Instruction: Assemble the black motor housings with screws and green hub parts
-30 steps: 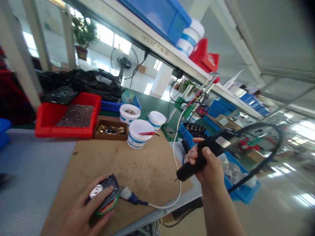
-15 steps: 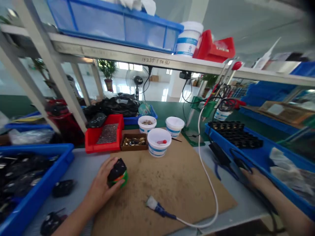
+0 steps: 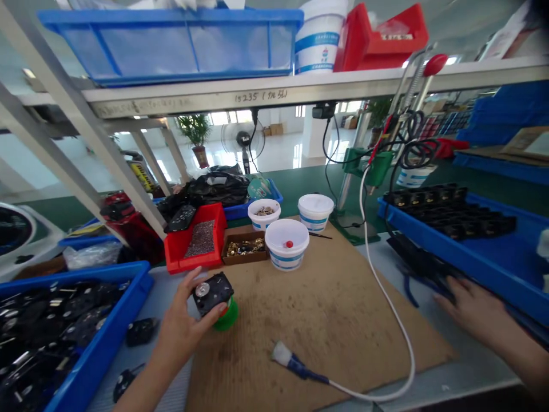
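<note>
My left hand (image 3: 186,323) is closed around a black plastic housing (image 3: 218,290) with a round metal disc on its top. Under that housing, a green round holder (image 3: 229,317) rests on a brown cardboard sheet (image 3: 309,309). On the right, my right hand (image 3: 476,306) lies with thumb and fingers apart, its fingertips against a dark elongated tool or cable bundle (image 3: 416,257) beside the blue tray; what kind it is I cannot make out. A white cable with a blue-and-clear plug (image 3: 289,357) crosses the cardboard between my hands.
At left stands a blue bin (image 3: 141,280) of black housings. A red bin (image 3: 171,252) of small pins, a box of brass parts (image 3: 245,247) and white tubs (image 3: 286,257) line the back. A green stand (image 3: 355,163) rises behind; a blue tray (image 3: 521,252) holds black parts.
The view has shifted, and the disc on the housing in my left hand now shows. My right hand has come out from behind the dark tool or cables, its fingers now more visible.
</note>
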Action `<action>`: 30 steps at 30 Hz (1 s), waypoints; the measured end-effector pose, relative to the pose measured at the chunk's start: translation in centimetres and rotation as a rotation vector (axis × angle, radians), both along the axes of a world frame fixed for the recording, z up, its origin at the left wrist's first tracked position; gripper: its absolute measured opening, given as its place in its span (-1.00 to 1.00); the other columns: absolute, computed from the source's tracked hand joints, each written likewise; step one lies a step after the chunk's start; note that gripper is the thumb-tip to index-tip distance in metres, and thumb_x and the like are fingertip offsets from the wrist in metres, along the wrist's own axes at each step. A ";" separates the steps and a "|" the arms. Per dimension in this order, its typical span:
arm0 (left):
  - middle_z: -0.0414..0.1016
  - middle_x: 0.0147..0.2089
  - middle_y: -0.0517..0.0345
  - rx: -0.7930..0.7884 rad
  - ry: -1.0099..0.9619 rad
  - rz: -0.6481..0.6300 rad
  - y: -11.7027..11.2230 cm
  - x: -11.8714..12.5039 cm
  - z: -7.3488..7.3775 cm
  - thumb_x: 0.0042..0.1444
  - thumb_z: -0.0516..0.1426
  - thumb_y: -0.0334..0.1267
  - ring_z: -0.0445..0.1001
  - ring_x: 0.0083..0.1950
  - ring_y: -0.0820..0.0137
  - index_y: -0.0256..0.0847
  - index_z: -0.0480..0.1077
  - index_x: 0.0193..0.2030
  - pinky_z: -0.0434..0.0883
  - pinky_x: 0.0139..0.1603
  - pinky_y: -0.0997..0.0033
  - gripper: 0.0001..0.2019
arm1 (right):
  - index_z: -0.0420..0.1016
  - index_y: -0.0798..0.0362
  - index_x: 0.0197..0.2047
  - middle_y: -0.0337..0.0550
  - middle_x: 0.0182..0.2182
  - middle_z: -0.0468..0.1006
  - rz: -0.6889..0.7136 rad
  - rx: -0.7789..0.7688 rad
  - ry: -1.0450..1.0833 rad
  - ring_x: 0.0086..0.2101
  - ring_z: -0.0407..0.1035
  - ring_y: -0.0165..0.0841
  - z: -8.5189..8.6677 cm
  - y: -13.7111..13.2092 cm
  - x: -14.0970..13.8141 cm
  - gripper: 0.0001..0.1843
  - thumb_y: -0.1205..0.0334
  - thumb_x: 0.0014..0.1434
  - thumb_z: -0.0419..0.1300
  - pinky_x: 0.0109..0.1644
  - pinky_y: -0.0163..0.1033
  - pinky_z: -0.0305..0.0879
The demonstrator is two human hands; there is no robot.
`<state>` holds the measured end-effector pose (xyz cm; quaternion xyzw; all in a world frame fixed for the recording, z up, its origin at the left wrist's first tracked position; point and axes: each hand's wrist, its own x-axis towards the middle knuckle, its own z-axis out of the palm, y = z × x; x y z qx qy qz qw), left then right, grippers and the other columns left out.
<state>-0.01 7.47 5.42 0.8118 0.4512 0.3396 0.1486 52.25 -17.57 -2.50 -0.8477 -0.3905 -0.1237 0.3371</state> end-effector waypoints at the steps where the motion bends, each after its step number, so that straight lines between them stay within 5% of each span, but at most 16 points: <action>1: 0.51 0.07 -0.12 0.012 0.012 -0.008 -0.3 0.3 0.6 0.07 0.22 0.03 0.50 0.12 0.01 -0.18 0.10 0.29 0.39 0.16 -0.13 -0.29 | 0.53 0.02 -0.37 0.45 -0.16 0.50 0.058 -0.043 -0.005 0.00 0.41 0.24 0.1 0.0 -1.7 -0.67 -0.09 0.10 0.23 0.03 0.21 0.29; 4: 0.49 0.10 -0.15 0.033 0.062 -0.042 -1.5 2.0 1.6 0.07 0.21 0.05 0.50 0.10 -0.01 -0.19 0.14 0.25 0.43 0.11 -0.12 -0.32 | 0.52 0.03 -0.01 0.22 0.06 0.46 0.252 -0.136 -0.004 0.11 0.35 0.07 1.2 0.4 -10.1 -0.61 -0.01 0.18 0.18 0.20 0.13 0.24; 6: 0.47 0.12 -0.18 0.032 0.115 -0.090 -2.6 3.7 1.6 0.10 0.19 0.03 0.53 0.07 0.01 -0.19 0.15 0.23 0.47 0.06 -0.07 -0.37 | 0.37 0.04 0.18 0.12 0.10 0.45 0.469 -0.205 0.121 0.04 0.42 -0.10 2.2 1.2 -17.1 -0.57 0.10 0.30 0.07 0.12 0.03 0.37; 9: 0.47 0.13 -0.19 0.023 0.231 -0.185 -3.9 6.8 0.7 0.12 0.19 -0.07 0.54 0.06 0.07 -0.22 0.12 0.23 0.50 0.04 0.02 -0.41 | 0.33 0.01 0.24 0.02 0.11 0.45 0.788 -0.322 0.217 0.05 0.40 -0.14 3.1 3.5 -26.0 -0.45 0.18 0.18 0.26 0.13 -0.06 0.39; 12: 0.49 0.10 -0.23 0.032 0.374 -0.255 -4.1 9.3 -0.6 0.11 0.21 -0.21 0.56 0.06 0.08 -0.30 0.11 0.22 0.51 0.03 0.11 -0.42 | 0.34 0.02 0.22 -0.02 -0.03 0.51 0.793 -0.379 0.118 -0.04 0.41 -0.08 2.7 5.6 -30.0 -0.44 0.20 0.17 0.31 0.06 0.03 0.41; 16: 0.49 0.06 -0.31 0.109 0.583 -0.308 -3.0 10.8 -1.4 0.11 0.15 -0.41 0.55 0.04 0.03 -0.36 0.11 0.21 0.51 -0.04 0.08 -0.48 | 0.42 0.06 0.11 -0.06 -0.18 0.52 0.799 -0.386 0.070 -0.16 0.43 -0.12 1.8 5.9 -30.2 -0.65 0.32 0.25 0.20 -0.06 -0.03 0.43; 21: 0.51 -0.01 -0.25 0.259 0.786 -0.442 -3.0 11.9 -0.5 0.12 -0.01 -0.59 0.53 -0.02 0.02 -0.38 0.21 0.20 0.47 -0.05 0.03 -0.52 | 0.48 0.07 0.03 -0.07 -0.20 0.52 0.738 -0.391 0.117 -0.19 0.44 -0.18 2.5 4.7 -27.9 -0.71 0.36 0.22 0.22 -0.11 -0.15 0.41; 26: 0.56 -0.02 -0.20 0.342 0.834 -0.633 -4.1 13.6 0.2 0.07 -0.07 -0.65 0.51 -0.02 0.04 -0.32 0.42 0.04 0.45 -0.01 0.05 -0.55 | 0.46 0.02 0.09 -0.11 -0.14 0.51 0.537 -0.378 0.185 -0.16 0.46 -0.28 3.7 5.1 -23.0 -0.68 0.33 0.26 0.20 -0.07 -0.27 0.38; 30: 0.58 -0.02 -0.21 0.338 0.748 -0.629 -3.0 13.2 0.6 0.06 0.04 -0.57 0.48 0.04 -0.09 -0.27 0.45 0.01 0.42 0.00 -0.11 -0.61 | 0.45 0.14 0.09 0.07 -0.10 0.49 0.313 -0.367 0.176 -0.11 0.42 -0.17 2.9 6.0 -19.6 -0.70 0.36 0.32 0.10 -0.02 -0.15 0.35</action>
